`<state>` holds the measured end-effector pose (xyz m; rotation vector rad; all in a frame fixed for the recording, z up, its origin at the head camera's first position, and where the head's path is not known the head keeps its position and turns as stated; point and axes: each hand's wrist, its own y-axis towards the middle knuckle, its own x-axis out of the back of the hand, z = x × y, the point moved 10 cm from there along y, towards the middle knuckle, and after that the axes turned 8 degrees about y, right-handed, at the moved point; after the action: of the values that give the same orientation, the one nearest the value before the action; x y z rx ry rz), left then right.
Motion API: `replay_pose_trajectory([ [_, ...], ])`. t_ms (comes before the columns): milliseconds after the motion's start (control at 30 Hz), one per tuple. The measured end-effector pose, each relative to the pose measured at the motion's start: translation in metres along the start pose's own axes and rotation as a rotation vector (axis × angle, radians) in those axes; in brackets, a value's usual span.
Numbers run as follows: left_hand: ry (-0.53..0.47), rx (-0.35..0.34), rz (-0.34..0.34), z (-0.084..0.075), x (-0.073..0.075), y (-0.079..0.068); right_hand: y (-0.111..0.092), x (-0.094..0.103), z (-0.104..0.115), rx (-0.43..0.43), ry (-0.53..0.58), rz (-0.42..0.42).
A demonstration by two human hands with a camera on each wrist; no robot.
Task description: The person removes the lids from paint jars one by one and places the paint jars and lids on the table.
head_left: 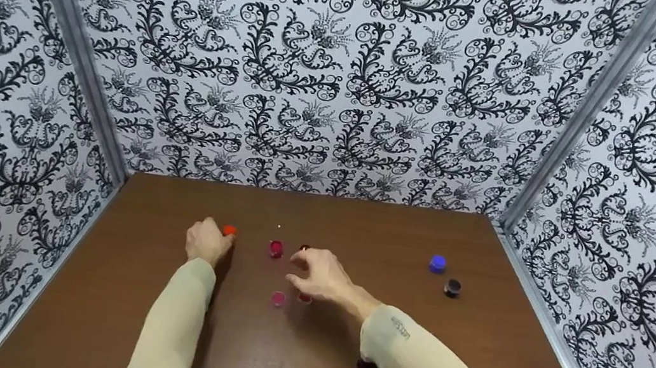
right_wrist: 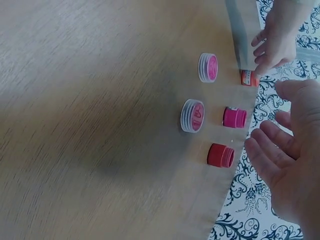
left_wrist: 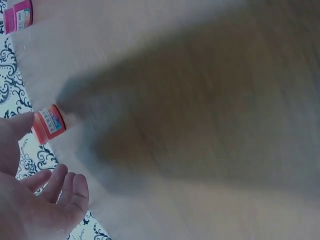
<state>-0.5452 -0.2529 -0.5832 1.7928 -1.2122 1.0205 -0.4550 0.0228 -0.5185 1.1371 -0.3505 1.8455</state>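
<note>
An orange jar (head_left: 229,230) with a white label stands upright toward the far edge of the desk (head_left: 398,229), left of its middle. Right of it, upright and uncapped with threaded necks showing, are a magenta jar (right_wrist: 234,118) and a red jar (right_wrist: 221,155); nearer the front edge lie a pink-faced lid (right_wrist: 208,68) and a red-faced lid (right_wrist: 193,116), clear and ribbed.

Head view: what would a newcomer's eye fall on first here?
Probably the back wall, black swirls on white, behind the brown table. Next come a blue jar on the table's right side and an orange jar right by the left grip. The pale sleeves also stand out, running up from the picture's bottom edge.
</note>
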Motion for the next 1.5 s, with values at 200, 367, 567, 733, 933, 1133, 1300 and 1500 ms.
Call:
replay_pose_trajectory([
  [200, 0.011, 0.03, 0.004, 0.002, -0.004, 0.002, -0.001, -0.004, 0.007, 0.008, 0.022, 0.024],
  [367, 0.014, 0.049, 0.052, 0.003, -0.011, -0.001, -0.004, -0.008, 0.006, -0.015, 0.014, 0.033],
  [567, 0.005, 0.087, 0.084, 0.006, -0.018, -0.005, -0.005, -0.013, 0.003, -0.02, 0.022, 0.039],
  [733, -0.01, 0.07, 0.063, 0.003, -0.02, -0.006, -0.007, -0.015, 0.003, 0.001, 0.024, 0.026],
  [933, -0.022, 0.079, 0.04, 0.005, -0.024, -0.006, -0.007, -0.019, 0.005, 0.023, 0.024, 0.033],
  [1133, -0.024, 0.079, 0.046, 0.003, -0.026, -0.004, -0.005, -0.019, 0.002, 0.009, 0.022, 0.031],
  [1300, -0.036, 0.063, 0.063, 0.0, -0.027, -0.002, -0.005, -0.016, 0.001, 0.003, 0.013, 0.018],
  [1500, -0.044, 0.032, 0.04, -0.007, -0.021, -0.005, -0.003, -0.015, -0.003, 0.003, 0.017, 0.001],
])
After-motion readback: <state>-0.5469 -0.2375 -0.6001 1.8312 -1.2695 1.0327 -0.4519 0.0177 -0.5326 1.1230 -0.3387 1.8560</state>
